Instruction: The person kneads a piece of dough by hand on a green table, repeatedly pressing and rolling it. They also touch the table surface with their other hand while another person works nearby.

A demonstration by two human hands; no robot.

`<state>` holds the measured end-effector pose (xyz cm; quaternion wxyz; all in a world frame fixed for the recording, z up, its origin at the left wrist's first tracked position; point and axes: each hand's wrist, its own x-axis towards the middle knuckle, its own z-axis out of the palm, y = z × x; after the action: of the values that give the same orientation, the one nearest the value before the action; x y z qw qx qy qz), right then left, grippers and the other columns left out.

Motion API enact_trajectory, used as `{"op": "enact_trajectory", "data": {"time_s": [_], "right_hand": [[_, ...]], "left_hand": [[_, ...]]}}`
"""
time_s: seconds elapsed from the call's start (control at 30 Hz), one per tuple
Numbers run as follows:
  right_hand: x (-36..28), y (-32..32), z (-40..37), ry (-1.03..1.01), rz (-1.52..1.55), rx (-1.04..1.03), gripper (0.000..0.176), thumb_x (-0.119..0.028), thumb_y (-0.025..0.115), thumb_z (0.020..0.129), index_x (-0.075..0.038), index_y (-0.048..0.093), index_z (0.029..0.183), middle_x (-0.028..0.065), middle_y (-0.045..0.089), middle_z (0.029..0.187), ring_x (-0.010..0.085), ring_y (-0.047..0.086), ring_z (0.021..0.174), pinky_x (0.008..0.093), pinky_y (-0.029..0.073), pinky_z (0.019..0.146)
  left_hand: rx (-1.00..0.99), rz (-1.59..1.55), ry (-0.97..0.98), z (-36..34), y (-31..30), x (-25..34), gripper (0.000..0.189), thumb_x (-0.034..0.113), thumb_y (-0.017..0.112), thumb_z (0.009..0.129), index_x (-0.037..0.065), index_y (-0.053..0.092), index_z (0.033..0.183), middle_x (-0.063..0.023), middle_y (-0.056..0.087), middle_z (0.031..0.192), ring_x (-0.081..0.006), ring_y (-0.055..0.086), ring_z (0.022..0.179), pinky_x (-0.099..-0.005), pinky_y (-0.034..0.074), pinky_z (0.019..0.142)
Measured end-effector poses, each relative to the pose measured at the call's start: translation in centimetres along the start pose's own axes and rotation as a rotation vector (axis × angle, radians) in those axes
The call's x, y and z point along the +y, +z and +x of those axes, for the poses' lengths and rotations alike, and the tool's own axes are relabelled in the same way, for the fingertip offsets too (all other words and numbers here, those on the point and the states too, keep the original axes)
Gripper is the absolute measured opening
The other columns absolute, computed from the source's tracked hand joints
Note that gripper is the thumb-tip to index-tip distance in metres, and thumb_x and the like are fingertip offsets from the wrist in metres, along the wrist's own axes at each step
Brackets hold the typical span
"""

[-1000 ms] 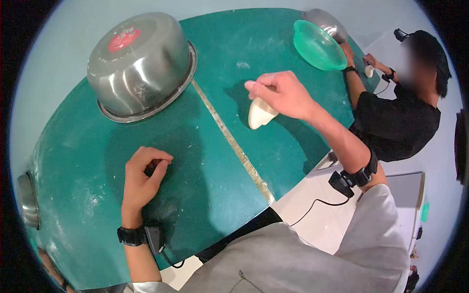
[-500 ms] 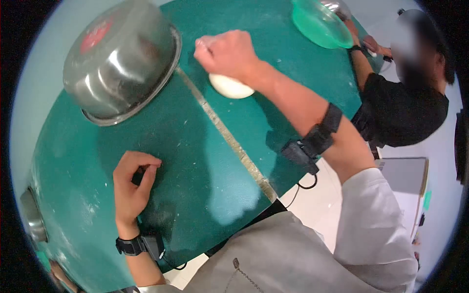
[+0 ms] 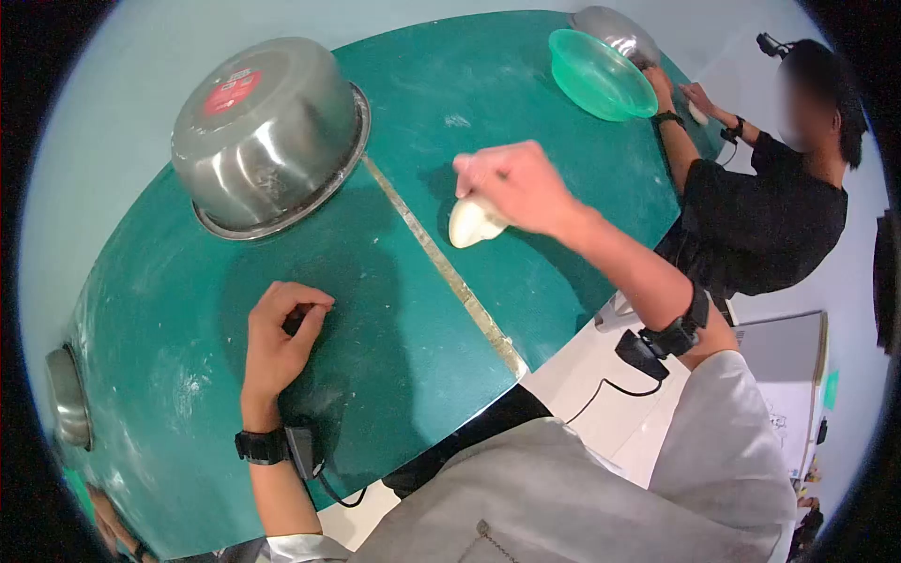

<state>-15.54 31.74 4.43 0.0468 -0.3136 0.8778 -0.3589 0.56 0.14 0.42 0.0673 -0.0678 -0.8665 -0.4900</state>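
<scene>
Dough (image 3: 471, 223) under R hand (image 3: 514, 186), fingers grasping it; L hand (image 3: 280, 336) loosely clenched.
Steel bowl (image 3: 267, 155): red label (image 3: 232, 91), txt illegible. Dough end pts lower-L; axis partly hidden.

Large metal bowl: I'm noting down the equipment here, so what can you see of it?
The large metal bowl looks like shiny stainless steel, with bright reflections and smudges on its rounded wall. It sits upside down on the green table, its flared rim downward and its flat base up, bearing a round red label too small to read. It stands by the far end of the pale strip. Neither the left hand nor the right hand touches it. Its inside is hidden.
</scene>
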Motion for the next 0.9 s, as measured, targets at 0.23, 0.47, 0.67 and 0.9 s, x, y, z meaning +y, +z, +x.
{"op": "enact_trajectory", "data": {"time_s": [0.23,0.47,0.67,0.9], "right_hand": [[-2.7,4.9,2.5,-0.262,-0.444,0.069,0.039,-0.040,0.054,0.096,-0.010,0.073,0.078,0.0109,0.070,0.076,0.0336,0.067,0.073,0.0456,0.052,0.063],[0.4,5.8,9.9,0.179,-0.357,0.377,0.058,-0.048,0.042,0.101,-0.007,0.070,0.072,0.0200,0.067,0.073,0.0429,0.066,0.074,0.0517,0.053,0.069],[2.2,5.2,8.6,0.026,-0.250,0.480,0.054,-0.045,0.040,0.103,-0.010,0.073,0.079,0.0209,0.068,0.075,0.0436,0.066,0.076,0.0506,0.052,0.072],[0.6,0.5,2.2,0.158,-0.481,0.310,0.046,-0.046,0.042,0.103,-0.012,0.073,0.095,0.0182,0.072,0.085,0.0425,0.069,0.080,0.0517,0.055,0.074]], "left_hand": [[0.004,0.034,0.029,0.4,-0.1,0.5,0.011,-0.001,0.068,0.085,0.006,0.071,0.093,-0.0057,0.068,0.084,-0.0192,0.059,0.078,-0.0313,0.048,0.070],[0.002,0.050,0.065,0.5,0.2,0.1,0.011,-0.002,0.067,0.085,0.005,0.071,0.093,-0.0056,0.068,0.084,-0.0207,0.060,0.078,-0.0314,0.049,0.071],[0.024,0.065,0.045,0.1,-0.1,0.1,0.011,0.000,0.069,0.085,0.006,0.072,0.094,-0.0055,0.068,0.086,-0.0199,0.061,0.078,-0.0312,0.049,0.070],[0.039,0.069,0.092,0.1,0.0,0.1,0.011,0.002,0.070,0.085,0.007,0.074,0.095,-0.0056,0.068,0.085,-0.0196,0.061,0.078,-0.0307,0.049,0.069]]}}
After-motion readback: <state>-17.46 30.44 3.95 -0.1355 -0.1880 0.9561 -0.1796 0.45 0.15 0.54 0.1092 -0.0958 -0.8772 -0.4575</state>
